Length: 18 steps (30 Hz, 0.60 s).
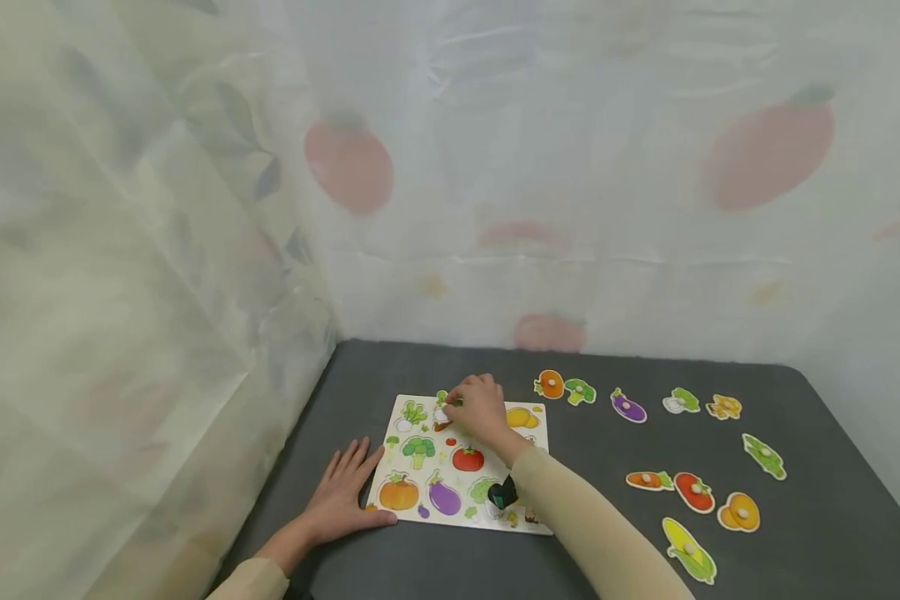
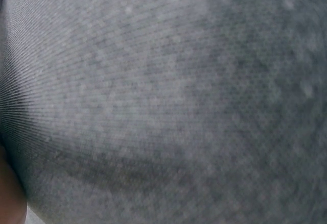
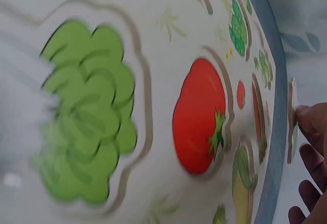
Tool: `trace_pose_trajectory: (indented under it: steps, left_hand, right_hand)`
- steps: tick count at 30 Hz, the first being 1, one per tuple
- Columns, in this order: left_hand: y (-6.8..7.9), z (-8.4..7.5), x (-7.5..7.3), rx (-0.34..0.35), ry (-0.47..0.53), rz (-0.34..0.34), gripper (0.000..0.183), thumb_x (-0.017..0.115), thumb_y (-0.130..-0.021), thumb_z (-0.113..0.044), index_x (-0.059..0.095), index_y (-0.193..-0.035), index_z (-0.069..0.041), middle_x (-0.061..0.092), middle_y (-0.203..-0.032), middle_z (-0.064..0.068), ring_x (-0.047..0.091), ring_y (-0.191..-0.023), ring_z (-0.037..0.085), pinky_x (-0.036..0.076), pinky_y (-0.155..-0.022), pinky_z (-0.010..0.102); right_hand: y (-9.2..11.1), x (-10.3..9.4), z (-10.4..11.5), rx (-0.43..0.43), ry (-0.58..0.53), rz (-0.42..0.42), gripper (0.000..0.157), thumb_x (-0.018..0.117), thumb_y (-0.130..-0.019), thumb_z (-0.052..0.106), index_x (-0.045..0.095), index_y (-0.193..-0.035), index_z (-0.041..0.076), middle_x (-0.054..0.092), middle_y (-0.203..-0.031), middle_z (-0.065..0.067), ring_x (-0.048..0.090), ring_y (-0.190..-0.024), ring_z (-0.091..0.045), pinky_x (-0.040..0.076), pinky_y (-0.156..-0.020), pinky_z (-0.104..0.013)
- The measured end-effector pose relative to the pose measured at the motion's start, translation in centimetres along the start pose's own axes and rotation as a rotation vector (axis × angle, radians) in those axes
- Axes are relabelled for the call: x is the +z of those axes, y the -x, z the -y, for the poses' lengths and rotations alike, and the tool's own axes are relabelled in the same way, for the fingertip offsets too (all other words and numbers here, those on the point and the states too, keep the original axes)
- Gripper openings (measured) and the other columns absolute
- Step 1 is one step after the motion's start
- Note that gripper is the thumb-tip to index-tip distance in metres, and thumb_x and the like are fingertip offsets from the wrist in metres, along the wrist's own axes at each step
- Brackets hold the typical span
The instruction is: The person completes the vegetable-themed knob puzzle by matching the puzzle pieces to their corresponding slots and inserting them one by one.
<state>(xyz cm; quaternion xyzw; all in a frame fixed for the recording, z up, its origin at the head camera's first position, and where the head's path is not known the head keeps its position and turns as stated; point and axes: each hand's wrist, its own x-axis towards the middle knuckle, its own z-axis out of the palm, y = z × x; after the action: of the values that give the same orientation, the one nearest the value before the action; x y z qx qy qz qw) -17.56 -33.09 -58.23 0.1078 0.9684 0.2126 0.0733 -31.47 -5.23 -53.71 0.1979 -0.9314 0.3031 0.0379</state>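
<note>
A cream vegetable puzzle board (image 1: 438,461) lies on the dark table, with vegetable pictures in its outlined recesses. Near its far edge my right hand (image 1: 482,408) pinches a puzzle piece (image 3: 292,127) between thumb and fingertips. Seen edge-on in the right wrist view, the piece is held up off the board; its picture is mostly hidden. My left hand (image 1: 345,492) lies with fingers spread at the board's left edge, thumb along the near left corner. Part of that hand (image 2: 10,196) borders the left wrist view, which otherwise shows blurred grey tabletop.
Knobbed pieces lie right of the board: a pumpkin (image 1: 549,384), broccoli (image 1: 580,392), eggplant (image 1: 628,407) and cabbage (image 1: 682,400) farther back; a carrot (image 1: 647,481), tomato (image 1: 693,492), pea pod (image 1: 763,456) and corn (image 1: 688,550) nearer. Patterned curtains (image 1: 540,183) hang behind and left.
</note>
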Motion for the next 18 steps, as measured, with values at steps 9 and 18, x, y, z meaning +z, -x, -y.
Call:
trace_pose_trajectory:
  steps: [9, 18]
  left_hand:
    - [0.2, -0.4, -0.3, -0.008, 0.010, 0.010, 0.118, 0.069, -0.075, -0.081, 0.024, -0.165, -0.020, 0.011, -0.170, 0.016, 0.003, -0.156, 0.038, 0.000, -0.121, 0.061]
    - [0.1, -0.2, 0.0, 0.006, 0.002, -0.013, 0.116, 0.070, -0.076, -0.080, 0.026, -0.165, -0.020, 0.013, -0.169, 0.017, 0.006, -0.156, 0.039, 0.002, -0.121, 0.062]
  right_hand:
    - [-0.5, 2.5, 2.0, 0.012, -0.028, 0.003, 0.010, 0.076, -0.093, 0.032, 0.082, -0.095, 0.023, 0.065, -0.113, -0.001, 0.048, -0.119, -0.031, 0.039, -0.100, -0.051]
    - [-1.1, 5.0, 2.7, 0.047, -0.012, -0.017, 0.014, 0.078, -0.091, 0.037, 0.082, -0.094, 0.024, 0.065, -0.108, 0.002, 0.048, -0.111, -0.025, 0.040, -0.094, -0.044]
